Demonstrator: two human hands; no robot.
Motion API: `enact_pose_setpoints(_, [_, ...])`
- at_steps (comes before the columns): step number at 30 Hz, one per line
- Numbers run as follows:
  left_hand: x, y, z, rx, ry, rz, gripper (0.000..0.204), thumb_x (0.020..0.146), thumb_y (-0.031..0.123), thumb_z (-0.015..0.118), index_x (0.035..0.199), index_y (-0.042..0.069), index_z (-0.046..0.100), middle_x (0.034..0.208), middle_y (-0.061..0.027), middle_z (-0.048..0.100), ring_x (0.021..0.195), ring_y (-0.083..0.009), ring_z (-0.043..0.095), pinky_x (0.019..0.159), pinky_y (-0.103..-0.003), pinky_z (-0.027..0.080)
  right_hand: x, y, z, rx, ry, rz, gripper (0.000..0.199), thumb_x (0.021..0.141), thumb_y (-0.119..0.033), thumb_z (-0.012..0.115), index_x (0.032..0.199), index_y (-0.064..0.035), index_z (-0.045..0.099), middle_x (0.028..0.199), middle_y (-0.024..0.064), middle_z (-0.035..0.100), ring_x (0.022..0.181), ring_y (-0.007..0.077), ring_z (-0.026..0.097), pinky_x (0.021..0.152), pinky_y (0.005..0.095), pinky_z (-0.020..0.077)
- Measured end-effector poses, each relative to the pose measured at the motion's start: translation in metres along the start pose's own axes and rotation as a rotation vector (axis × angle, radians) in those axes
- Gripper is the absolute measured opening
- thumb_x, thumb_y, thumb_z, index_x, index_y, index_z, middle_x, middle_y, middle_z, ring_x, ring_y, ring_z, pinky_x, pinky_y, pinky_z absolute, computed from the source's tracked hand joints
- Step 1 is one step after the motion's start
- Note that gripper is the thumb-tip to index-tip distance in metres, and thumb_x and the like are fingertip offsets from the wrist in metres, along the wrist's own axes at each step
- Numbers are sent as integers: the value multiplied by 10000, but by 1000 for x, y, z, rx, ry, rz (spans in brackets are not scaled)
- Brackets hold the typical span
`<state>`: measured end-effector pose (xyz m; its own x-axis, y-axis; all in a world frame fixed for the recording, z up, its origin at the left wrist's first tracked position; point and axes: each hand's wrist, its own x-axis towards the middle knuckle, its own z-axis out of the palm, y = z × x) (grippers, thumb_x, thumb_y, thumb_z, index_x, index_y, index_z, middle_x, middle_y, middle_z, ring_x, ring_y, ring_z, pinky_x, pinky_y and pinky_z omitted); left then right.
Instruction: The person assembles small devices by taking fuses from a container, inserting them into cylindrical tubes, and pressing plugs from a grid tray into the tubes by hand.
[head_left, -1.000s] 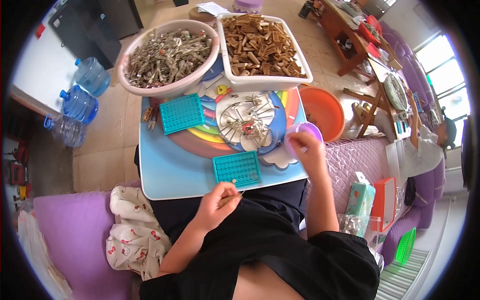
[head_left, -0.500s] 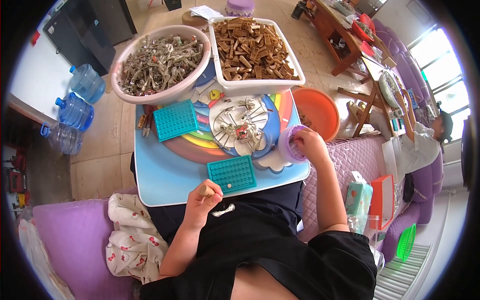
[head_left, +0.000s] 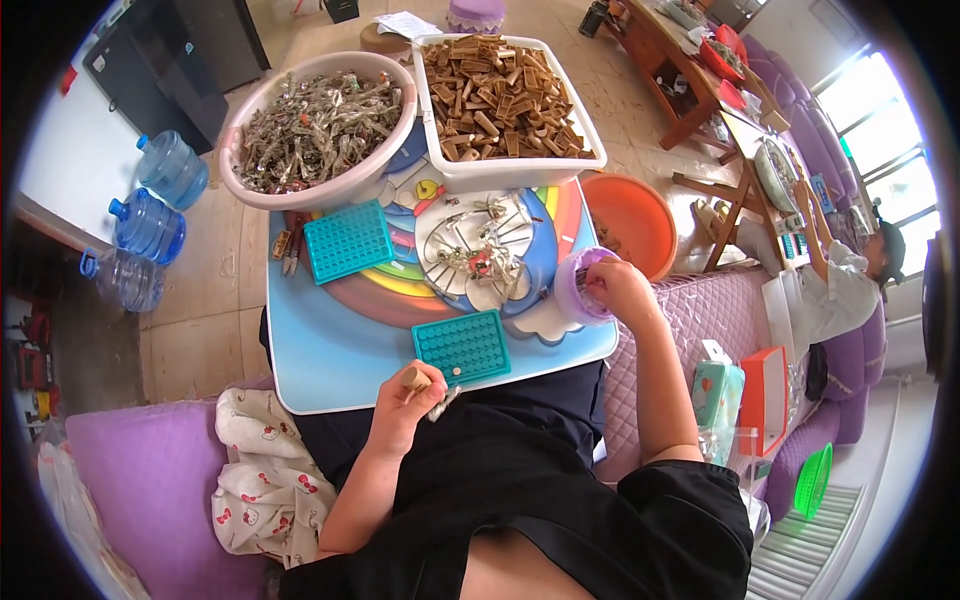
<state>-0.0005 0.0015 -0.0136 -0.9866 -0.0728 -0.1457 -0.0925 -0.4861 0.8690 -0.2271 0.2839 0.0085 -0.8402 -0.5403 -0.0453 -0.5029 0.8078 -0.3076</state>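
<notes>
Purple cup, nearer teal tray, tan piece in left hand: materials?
Purple cup: likely plastic; smooth, evenly coloured wall.
Nearer teal tray: seemingly plastic or silicone, fairly matt; even colour, regular pits.
Tan piece: wood or cardboard, perhaps; matt brown, grain unreadable.

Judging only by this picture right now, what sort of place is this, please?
Probably a living room used as a small workshop, though I cannot be certain. The purple sofa and water jugs suggest a home; the white tub heaped with brown pieces suggests handwork.
</notes>
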Motion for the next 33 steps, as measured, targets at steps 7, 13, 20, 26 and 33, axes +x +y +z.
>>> enact_pose_setpoints(7, [0, -1, 5, 41, 16, -45, 168, 859, 193, 629, 815, 40, 576, 733, 18, 498, 682, -79, 454, 654, -220, 355, -8, -2, -10, 145, 35, 88, 107, 744, -87, 610, 833, -31, 632, 725, 159, 625, 687, 331, 618, 675, 390, 497])
enact_pose_setpoints(13, [1, -3, 4, 46, -31, -37, 119, 877, 165, 616, 851, 54, 581, 748, 34, 512, 713, -59, 452, 689, -213, 364, -14, -1, -20, 283, 52, 107, 128, 733, -20, 638, 857, 10, 631, 728, 122, 639, 664, 198, 626, 648, 306, 496])
enact_pose_setpoints(20, [1, -5, 6, 45, -40, -78, 135, 893, 180, 596, 847, 55, 569, 751, 30, 500, 705, -66, 447, 690, -201, 362, -21, -11, -19, 472, 89, 173, 126, 750, 13, 601, 873, 17, 628, 742, 32, 589, 683, 91, 547, 647, 234, 460])
enact_pose_setpoints(26, [4, -12, 15, -128, -52, -99, 185, 930, 248, 480, 949, 65, 498, 742, -22, 452, 677, -108, 422, 664, -255, 378, -34, -66, -8, 690, 176, 9, 195, 748, 55, 574, 914, -13, 652, 836, 72, 601, 744, 149, 565, 675, 251, 460])
enact_pose_setpoints(33, [2, 4, 40, -403, -120, -301, 279, 945, 176, 352, 1187, 48, 407, 750, -8, 425, 679, -83, 404, 660, -244, 391, -53, -165, 43, 835, 330, -393, 239, 667, 112, 641, 824, -15, 514, 833, 128, 594, 749, 255, 622, 668, 319, 507])
